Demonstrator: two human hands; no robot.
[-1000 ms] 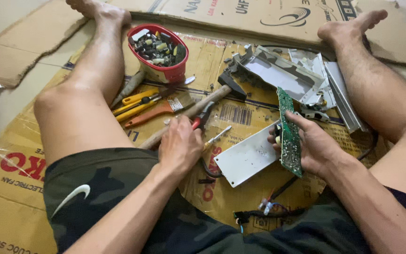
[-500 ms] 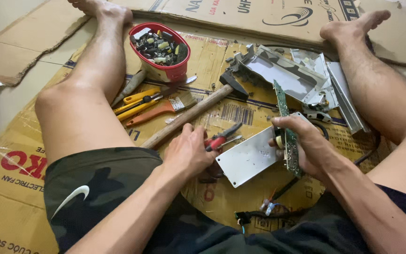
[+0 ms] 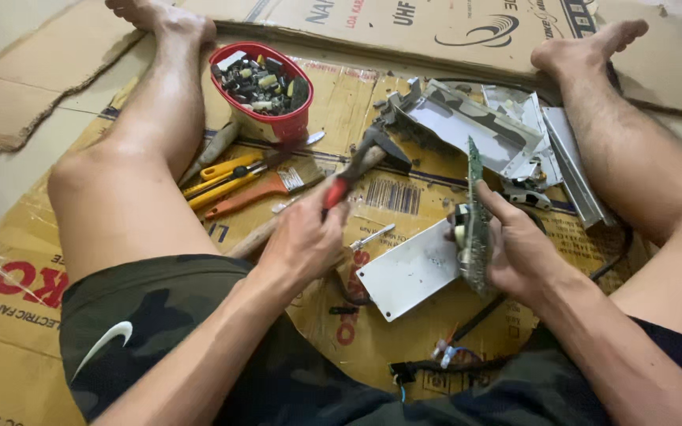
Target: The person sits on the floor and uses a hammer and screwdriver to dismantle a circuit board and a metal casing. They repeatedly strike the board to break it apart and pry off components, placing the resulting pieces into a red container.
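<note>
**Pliers raised beside an upright circuit board**

The left hand (image 3: 301, 241) is closed round red-handled pliers (image 3: 339, 188) — tip pointing to one o'clock. The right hand (image 3: 518, 252) pinches a green circuit board (image 3: 475, 221) on edge, at three o'clock of the left. Judged step: stripping parts off the board; next, the tip must meet a component squarely. A white metal plate (image 3: 408, 272) lies between; the red tub of parts (image 3: 266, 83) sits at eleven.

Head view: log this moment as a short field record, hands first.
left hand: grips red-handled pliers, raised off the cardboard
right hand: holds green circuit board on edge
between hands: white metal plate lying flat
near left leg: red bowl of small parts; orange-handled brush
near right leg: bent metal casing
surface: flattened cardboard
</note>
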